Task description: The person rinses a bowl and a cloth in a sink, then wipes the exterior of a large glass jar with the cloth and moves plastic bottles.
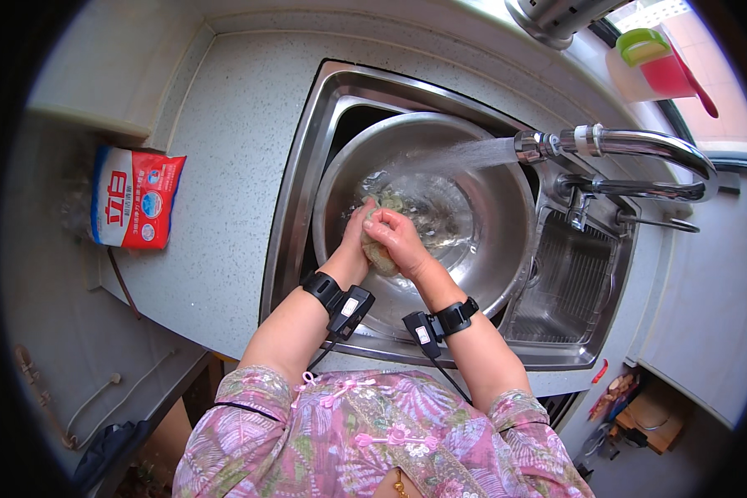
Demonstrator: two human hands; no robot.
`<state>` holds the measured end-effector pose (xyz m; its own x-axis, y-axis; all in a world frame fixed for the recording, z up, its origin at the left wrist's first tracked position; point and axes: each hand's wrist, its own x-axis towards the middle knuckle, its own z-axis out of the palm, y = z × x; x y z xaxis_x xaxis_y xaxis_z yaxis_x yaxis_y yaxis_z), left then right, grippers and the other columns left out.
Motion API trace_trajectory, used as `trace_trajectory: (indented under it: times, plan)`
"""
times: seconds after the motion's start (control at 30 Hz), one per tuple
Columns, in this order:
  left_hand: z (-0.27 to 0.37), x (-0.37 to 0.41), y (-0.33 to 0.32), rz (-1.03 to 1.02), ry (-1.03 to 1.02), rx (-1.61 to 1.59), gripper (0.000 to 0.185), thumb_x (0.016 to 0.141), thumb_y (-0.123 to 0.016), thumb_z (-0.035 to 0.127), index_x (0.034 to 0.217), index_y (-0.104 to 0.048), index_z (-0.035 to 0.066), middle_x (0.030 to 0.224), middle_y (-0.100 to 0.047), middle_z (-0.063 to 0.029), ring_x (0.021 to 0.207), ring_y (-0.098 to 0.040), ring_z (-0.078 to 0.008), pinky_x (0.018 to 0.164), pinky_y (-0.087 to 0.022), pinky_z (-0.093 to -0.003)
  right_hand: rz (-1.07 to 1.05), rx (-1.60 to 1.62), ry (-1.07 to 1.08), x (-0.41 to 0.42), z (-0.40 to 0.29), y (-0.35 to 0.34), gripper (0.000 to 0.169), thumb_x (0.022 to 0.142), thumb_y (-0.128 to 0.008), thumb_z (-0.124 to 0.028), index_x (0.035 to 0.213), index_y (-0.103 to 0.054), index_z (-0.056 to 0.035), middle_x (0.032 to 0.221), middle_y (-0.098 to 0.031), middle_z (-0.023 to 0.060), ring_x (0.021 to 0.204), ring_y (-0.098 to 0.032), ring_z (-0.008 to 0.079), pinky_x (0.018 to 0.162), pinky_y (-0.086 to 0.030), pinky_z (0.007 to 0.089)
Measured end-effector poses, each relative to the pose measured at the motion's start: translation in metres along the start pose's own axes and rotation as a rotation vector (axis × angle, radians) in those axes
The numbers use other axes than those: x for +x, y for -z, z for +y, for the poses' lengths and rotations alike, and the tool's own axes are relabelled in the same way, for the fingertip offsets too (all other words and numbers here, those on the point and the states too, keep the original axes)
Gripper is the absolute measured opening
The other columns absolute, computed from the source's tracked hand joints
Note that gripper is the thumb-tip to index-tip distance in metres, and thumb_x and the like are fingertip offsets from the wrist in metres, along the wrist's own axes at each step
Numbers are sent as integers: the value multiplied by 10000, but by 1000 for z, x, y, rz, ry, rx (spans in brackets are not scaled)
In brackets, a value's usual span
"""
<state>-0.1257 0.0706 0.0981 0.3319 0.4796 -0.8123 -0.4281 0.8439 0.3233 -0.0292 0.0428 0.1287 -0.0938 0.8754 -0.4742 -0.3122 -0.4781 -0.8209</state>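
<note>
Both of my hands are over a large round stainless steel basin (504,249) set in the sink. My right hand (400,238) is closed around a wet, bunched greenish-beige cloth (383,260). Pressed against its other side is my left hand (352,239), its fingers partly hidden behind the cloth. More of the greenish fabric shows beyond my fingertips, low in the basin. A wide spray of water (467,154) runs from the chrome faucet (653,140) into the basin, where clear water ripples.
A stainless steel sink (292,205) surrounds the basin, with a smaller wire-racked compartment (566,280) at right. On the left counter lies a red, white and blue detergent bag (140,199). Plastic measuring cups (653,65) stand by the window. A small red chili (600,371) is near the front edge.
</note>
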Motion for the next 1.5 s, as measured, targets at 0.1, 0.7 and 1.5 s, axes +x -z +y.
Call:
trace_trajectory:
  times: [0.1, 0.7, 1.5]
  plan:
    - [-4, -4, -21, 83, -34, 114, 303, 860, -474, 338, 1022, -509, 84, 927, -560, -71, 806, -563, -181, 723, -455, -304, 427, -697, 76, 6, 9, 17, 259, 723, -610, -305, 743, -552, -53, 750, -611, 143, 710, -590, 295, 642, -449, 345]
    - [-3, 9, -11, -14, 46, 54, 585, 844, -349, 573, 1170, -463, 100, 1092, -543, -96, 1000, -528, -242, 830, -428, -381, 207, -225, -75, 8, 20, 20, 333, 648, -585, -39, 976, -550, 12, 826, -603, 79, 727, -563, 139, 646, -460, 254]
    - [-20, 15, -7, -42, 35, 265, 624, 826, -483, 490, 1313, -309, 142, 1209, -450, -157, 1104, -452, -259, 900, -376, -374, 277, -812, 89, 13, 36, 80, 532, 620, -568, -71, 1145, -494, -30, 1030, -567, 156, 961, -547, 245, 844, -418, 293]
